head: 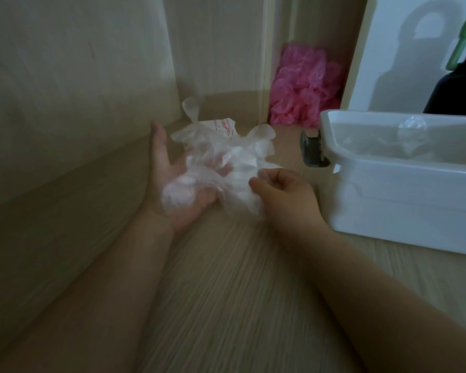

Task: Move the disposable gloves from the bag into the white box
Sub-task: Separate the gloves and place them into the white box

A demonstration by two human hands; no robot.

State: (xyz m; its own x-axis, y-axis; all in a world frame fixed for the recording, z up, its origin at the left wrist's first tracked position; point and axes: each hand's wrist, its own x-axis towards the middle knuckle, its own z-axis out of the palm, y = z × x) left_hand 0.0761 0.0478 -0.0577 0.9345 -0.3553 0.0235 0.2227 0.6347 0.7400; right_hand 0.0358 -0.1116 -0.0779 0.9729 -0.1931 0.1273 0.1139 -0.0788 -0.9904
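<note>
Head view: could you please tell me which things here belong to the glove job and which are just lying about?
Job: clear gloves, printed bag, white box, left hand, right hand.
Lying about: pink plastic heap, dark object at the top right.

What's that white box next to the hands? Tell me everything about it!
The white box looks like smooth, shiny plastic. It is long, with a thick rim and an open top. A grey clip sticks out at its left end. Something clear and crinkly, maybe a glove, lies inside. The box stands upright on the wood-grain surface. The right hand, pinching the disposable gloves, is near but not touching it. Its right end runs out of view.
</note>
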